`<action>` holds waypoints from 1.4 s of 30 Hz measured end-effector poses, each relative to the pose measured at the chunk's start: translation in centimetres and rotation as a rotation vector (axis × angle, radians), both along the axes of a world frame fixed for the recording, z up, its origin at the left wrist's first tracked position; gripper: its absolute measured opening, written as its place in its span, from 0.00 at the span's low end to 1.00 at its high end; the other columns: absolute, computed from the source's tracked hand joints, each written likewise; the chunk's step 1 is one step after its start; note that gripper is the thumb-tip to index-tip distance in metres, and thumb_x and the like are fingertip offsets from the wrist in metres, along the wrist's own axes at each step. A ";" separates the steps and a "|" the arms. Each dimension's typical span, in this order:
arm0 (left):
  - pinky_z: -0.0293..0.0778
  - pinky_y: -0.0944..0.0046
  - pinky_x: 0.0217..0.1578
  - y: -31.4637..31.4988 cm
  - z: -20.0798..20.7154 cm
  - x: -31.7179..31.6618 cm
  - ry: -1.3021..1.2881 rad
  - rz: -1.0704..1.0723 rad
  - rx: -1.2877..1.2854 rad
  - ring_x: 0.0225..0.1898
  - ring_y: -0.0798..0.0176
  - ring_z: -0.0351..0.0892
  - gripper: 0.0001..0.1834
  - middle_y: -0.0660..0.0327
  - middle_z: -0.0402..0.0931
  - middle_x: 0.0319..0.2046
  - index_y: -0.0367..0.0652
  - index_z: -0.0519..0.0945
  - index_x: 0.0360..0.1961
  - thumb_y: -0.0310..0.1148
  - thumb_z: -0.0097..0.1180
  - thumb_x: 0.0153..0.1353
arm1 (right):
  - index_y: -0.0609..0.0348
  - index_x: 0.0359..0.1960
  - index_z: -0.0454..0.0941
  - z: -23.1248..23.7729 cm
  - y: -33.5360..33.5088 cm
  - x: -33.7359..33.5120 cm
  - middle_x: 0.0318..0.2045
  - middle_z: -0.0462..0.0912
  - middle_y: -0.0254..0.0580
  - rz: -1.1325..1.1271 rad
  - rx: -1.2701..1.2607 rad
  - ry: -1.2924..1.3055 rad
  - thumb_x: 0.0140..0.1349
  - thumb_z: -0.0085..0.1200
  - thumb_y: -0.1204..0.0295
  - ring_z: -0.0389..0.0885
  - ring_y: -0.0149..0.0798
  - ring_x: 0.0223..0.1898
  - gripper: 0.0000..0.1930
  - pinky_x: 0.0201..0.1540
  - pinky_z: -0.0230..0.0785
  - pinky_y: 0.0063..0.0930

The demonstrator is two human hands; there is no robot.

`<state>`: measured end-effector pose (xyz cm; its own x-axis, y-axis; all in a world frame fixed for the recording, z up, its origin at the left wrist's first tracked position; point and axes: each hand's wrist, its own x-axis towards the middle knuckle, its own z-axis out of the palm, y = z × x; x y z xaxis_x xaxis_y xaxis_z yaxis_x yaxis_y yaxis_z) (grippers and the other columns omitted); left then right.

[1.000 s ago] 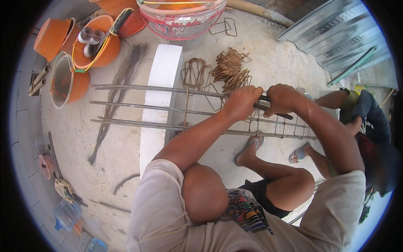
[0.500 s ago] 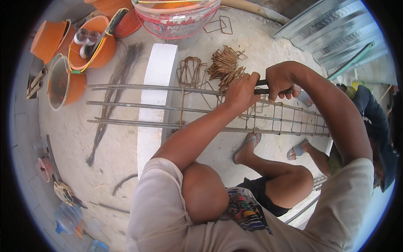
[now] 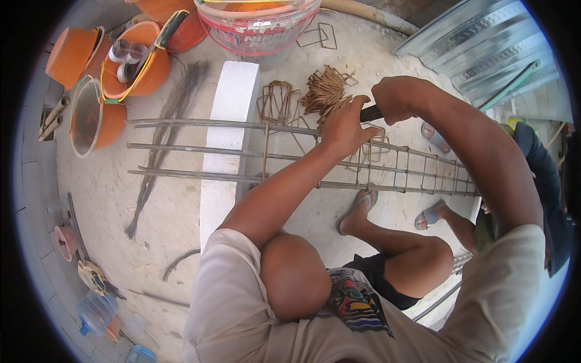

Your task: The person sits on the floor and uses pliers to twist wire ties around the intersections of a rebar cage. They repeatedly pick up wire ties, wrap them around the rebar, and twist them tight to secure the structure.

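A long rebar cage (image 3: 346,186) of several steel bars tied with square stirrups runs left to right before me. My left hand (image 3: 344,124) is curled over its far bar at a stirrup, with the thumb apart; most fingers are hidden. Just right of it, my right hand (image 3: 396,101) is closed on a black-handled tool (image 3: 371,113), which looks like pliers. The tool's head is hidden behind my left hand. A heap of rusty stirrups (image 3: 325,88) lies on the floor beyond my left hand, and looser stirrups (image 3: 278,101) lie beside it.
A white block (image 3: 233,91) supports the cage's left part. A bundle of tie wire (image 3: 163,145) lies under the bar ends. Orange buckets (image 3: 112,130) and a large pail (image 3: 260,33) stand at the back. Another person (image 3: 532,154) is at the right, by corrugated metal sheeting (image 3: 478,48).
My right hand has turned and lifted slightly with the tool, its fingers now tucked from sight. My left thumb has spread away from the tool. The cage has barely shifted.
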<state>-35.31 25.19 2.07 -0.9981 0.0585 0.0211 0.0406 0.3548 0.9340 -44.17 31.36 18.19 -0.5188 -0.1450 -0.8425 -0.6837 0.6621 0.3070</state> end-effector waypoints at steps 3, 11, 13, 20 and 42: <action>0.77 0.56 0.42 -0.3 -0.1 -1.3 -0.092 -0.096 -0.054 0.38 0.52 0.84 0.28 0.55 0.83 0.33 0.43 0.76 0.48 0.37 0.70 0.45 | 0.62 0.31 0.85 0.8 -0.8 -0.3 0.27 0.86 0.45 -0.068 0.076 -0.049 0.46 0.67 0.70 0.87 0.44 0.32 0.12 0.35 0.79 0.38; 0.75 0.59 0.35 -3.4 0.1 -2.9 -0.210 -0.302 0.251 0.30 0.58 0.80 0.29 0.54 0.79 0.26 0.37 0.76 0.45 0.36 0.69 0.39 | 0.53 0.40 0.82 -1.9 4.6 1.8 0.27 0.79 0.32 0.924 -0.497 0.618 0.62 0.53 0.66 0.80 0.39 0.34 0.10 0.52 0.68 0.36; 0.75 0.57 0.42 -3.1 0.0 -2.2 -0.101 -0.219 0.156 0.38 0.54 0.81 0.35 0.53 0.80 0.35 0.37 0.73 0.53 0.38 0.70 0.42 | 0.54 0.39 0.83 -2.1 4.2 1.5 0.28 0.81 0.35 0.716 -0.386 0.498 0.60 0.56 0.67 0.81 0.39 0.34 0.09 0.48 0.71 0.37; 0.76 0.56 0.47 0.1 1.2 0.4 -0.114 0.013 -0.027 0.44 0.52 0.84 0.35 0.53 0.82 0.43 0.41 0.74 0.56 0.40 0.72 0.46 | 0.68 0.29 0.83 1.4 -1.1 0.2 0.25 0.84 0.51 -0.087 0.061 -0.094 0.54 0.54 0.72 0.85 0.45 0.25 0.10 0.28 0.77 0.42; 0.66 0.50 0.59 -1.4 -2.7 2.2 0.309 -0.154 -0.202 0.55 0.44 0.72 0.42 0.50 0.72 0.53 0.48 0.67 0.66 0.28 0.71 0.47 | 0.73 0.45 0.75 -3.0 7.1 -0.6 0.29 0.84 0.56 -0.910 -0.216 -0.667 0.66 0.54 0.61 0.88 0.47 0.26 0.21 0.16 0.77 0.35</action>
